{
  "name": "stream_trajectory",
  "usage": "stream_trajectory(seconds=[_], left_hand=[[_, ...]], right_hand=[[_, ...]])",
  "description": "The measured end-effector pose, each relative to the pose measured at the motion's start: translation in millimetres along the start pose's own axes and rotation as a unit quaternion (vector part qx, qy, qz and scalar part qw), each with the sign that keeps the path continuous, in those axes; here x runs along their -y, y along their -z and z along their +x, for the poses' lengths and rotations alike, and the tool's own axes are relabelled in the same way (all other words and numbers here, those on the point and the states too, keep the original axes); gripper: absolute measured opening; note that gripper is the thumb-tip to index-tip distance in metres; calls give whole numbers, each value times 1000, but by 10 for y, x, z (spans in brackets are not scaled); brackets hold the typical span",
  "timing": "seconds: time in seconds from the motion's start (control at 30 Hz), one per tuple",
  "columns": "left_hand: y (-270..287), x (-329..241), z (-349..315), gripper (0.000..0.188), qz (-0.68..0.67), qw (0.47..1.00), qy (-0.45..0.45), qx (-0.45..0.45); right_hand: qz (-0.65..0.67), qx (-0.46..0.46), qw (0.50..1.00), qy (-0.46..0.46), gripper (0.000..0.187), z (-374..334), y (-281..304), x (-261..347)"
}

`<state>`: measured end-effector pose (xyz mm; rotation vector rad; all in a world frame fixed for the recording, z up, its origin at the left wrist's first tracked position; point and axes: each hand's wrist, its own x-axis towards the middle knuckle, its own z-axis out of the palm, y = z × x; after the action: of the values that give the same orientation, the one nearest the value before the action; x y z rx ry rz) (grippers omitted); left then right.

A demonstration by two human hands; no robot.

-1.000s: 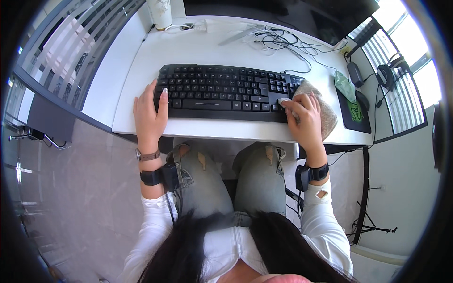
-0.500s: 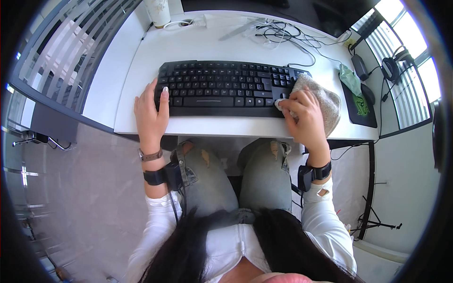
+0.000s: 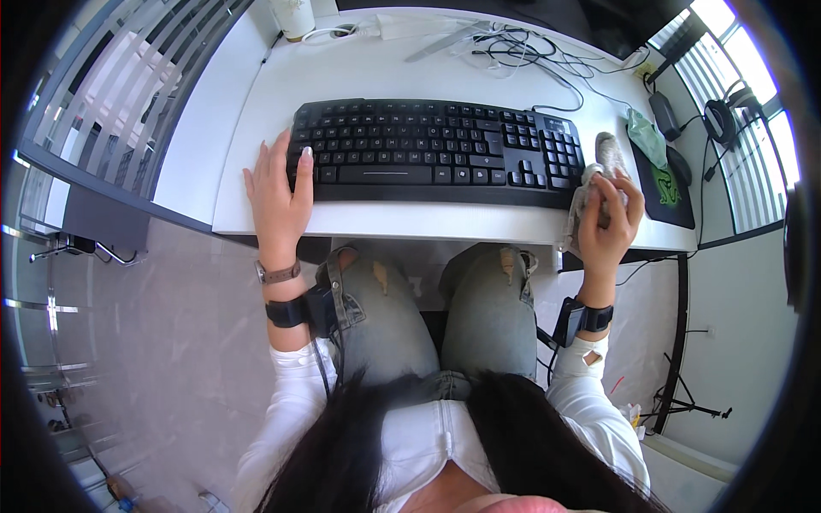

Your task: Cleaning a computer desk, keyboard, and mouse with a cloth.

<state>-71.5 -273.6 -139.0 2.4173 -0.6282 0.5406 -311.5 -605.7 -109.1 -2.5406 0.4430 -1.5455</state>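
Left hand (image 3: 278, 192) lies flat and open, bracing the keyboard (image 3: 436, 154). Right hand (image 3: 609, 224) grips a bunched cloth (image 3: 599, 175) at the keyboard's right end. Risk: cloth snags keys or drags nearby cables (image 3: 522, 51).

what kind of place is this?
Probably an office desk: a white desk with a black keyboard, a mouse pad, tangled cables and a headset by the window blinds.

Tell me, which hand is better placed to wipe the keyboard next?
Probably the right hand: it already grips the cloth just off the keyboard's right end. The left hand lies flat at its left end, holding nothing.
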Motion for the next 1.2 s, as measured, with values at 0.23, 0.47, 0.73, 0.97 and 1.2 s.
stream_trajectory(seconds=[0.23,0.47,0.73,0.97,1.2], left_hand=[[-47,101,0,60,65,995,77,19],[-6,42,7,64,36,997,70,20],[29,140,7,66,30,999,26,23],[58,131,-5,76,-42,996,-64,48],[96,116,-11,84,2,993,-91,80]], right_hand=[[-35,-47,997,-43,14,-148,40,-179],[-122,-44,987,-96,27,-166,63,-174],[-126,-59,982,-125,32,-216,80,-377],[-121,-121,982,-82,33,-296,180,-512],[-151,-201,968,11,29,-180,327,-435]])
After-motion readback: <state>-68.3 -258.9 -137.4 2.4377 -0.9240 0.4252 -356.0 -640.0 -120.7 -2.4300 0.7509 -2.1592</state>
